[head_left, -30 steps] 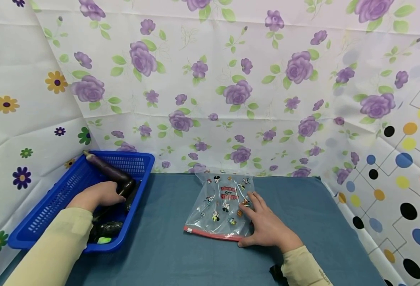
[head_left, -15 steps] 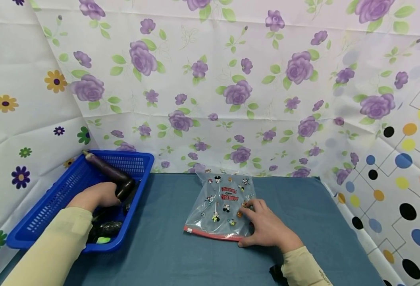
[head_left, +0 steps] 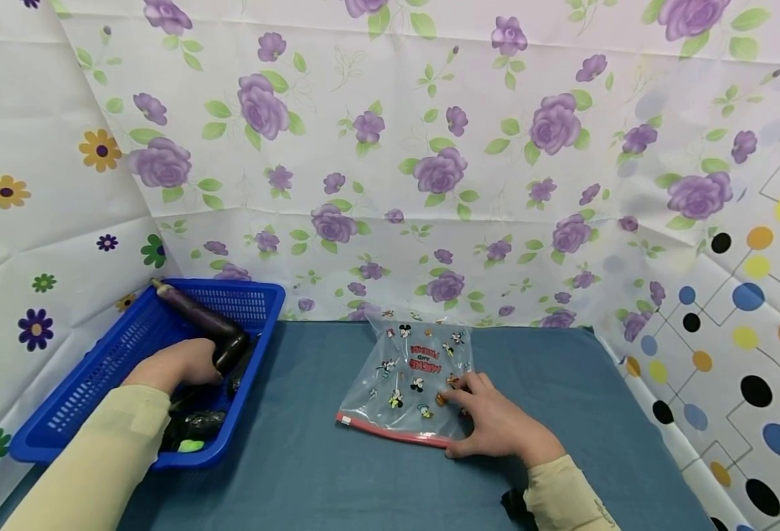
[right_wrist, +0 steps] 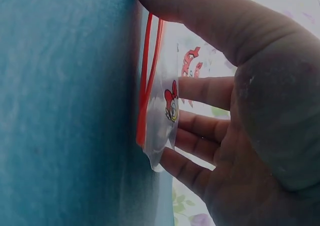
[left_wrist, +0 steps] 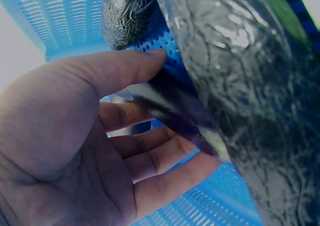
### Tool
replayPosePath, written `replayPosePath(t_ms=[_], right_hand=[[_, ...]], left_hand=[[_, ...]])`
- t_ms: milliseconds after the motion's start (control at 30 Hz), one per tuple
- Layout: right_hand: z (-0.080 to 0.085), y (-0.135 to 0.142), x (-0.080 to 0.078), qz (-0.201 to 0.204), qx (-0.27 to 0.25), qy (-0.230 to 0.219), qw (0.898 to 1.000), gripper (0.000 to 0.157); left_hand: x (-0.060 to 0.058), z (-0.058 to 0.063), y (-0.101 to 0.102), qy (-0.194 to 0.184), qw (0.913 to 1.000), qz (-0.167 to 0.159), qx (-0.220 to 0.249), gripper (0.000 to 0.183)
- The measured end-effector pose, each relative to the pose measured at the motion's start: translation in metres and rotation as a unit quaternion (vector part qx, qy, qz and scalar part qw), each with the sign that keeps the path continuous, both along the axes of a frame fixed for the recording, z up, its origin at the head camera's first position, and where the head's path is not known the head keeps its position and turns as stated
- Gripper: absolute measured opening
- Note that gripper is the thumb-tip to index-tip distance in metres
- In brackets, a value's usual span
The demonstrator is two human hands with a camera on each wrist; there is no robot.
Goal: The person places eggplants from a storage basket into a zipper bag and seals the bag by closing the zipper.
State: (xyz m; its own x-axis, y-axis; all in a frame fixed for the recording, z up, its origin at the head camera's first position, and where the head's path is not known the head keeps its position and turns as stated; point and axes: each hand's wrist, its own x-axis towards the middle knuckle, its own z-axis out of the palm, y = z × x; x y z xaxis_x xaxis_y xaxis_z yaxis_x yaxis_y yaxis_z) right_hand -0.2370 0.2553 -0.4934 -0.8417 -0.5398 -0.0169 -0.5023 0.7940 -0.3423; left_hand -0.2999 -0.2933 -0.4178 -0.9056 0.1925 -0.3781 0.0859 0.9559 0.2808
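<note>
My left hand is down in the blue basket at the left, beside the bent end of a long dark purple eggplant. In the left wrist view its thumb and fingers lie around a glossy purple eggplant, fingertips partly hidden behind it. Large dark wrinkled produce fills the right of that view. My right hand rests at a clear cartoon-print zip bag, fingertips on its side. The right wrist view has the thumb by the bag's red zip edge, apart from the fingers.
Another wrinkled dark piece and a bright green one lie in the basket's near end. Blue-grey cloth covers the table. A flowered sheet hangs behind, with a dotted sheet at the right.
The left hand's fingertips have drawn in beside the eggplant. The right hand's fingers have bent from a straighter reach over the bag, and the bag has shifted slightly left.
</note>
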Motion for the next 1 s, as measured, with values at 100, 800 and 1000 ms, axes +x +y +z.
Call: replayPosePath(t_ms=[100,800,1000], right_hand=[[0.0021,0.0010,0.0005,-0.001,-0.008,-0.017,1.000,0.084],[0.0009,0.0084,-0.0036,0.011,-0.028,-0.014,0.999,0.060],[0.0019,0.0070,-0.0040,0.013,-0.029,-0.002,0.999,0.051]], left_hand=[[0.0001,0.0002,0.0001,-0.001,1.0000,0.000,0.001,0.017],[0.0018,0.0011,0.0000,-0.007,0.9999,0.001,0.009,0.015],[0.0023,0.0021,0.0010,-0.006,1.0000,0.002,0.004,0.016]])
